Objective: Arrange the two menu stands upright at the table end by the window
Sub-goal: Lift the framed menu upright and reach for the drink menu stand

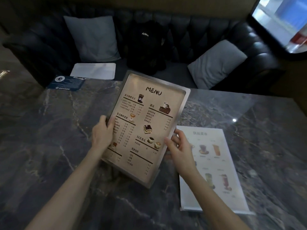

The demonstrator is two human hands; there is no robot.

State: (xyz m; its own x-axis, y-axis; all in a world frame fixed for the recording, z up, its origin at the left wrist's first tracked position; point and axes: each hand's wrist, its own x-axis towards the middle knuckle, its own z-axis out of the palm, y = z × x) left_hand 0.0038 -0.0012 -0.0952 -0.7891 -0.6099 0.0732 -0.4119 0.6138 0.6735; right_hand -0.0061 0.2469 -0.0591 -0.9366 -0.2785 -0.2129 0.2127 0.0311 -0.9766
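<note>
Both forearms run up from the bottom edge of the frame to the middle, where the left hand (pixel 101 131) clasps the left edge of the tan menu stand (pixel 144 128), thumb over the front and fingers wrapped behind, and the right hand (pixel 178 147) pinches its right edge with fingers narrowly closed on the frame. That stand looks tilted back and lifted, or just tipping on its base, above the dark marble table (pixel 49 146); whether the base touches the surface cannot be told. Just right of it, in the lower right of the frame, the white drinks menu stand (pixel 214 171) lies flat on the table, untouched. The step in hand seems to be the first stand, which is gripped but not yet placed. Next it would need carrying toward the table end at the upper right, near the window (pixel 282 19), and setting on its base, face vertical; then the flat one must be raised and stood beside it. Farther off, a blue leaflet (pixel 66 83) lies at the table's far left edge, before a dark sofa (pixel 207 30) with grey cushions.
</note>
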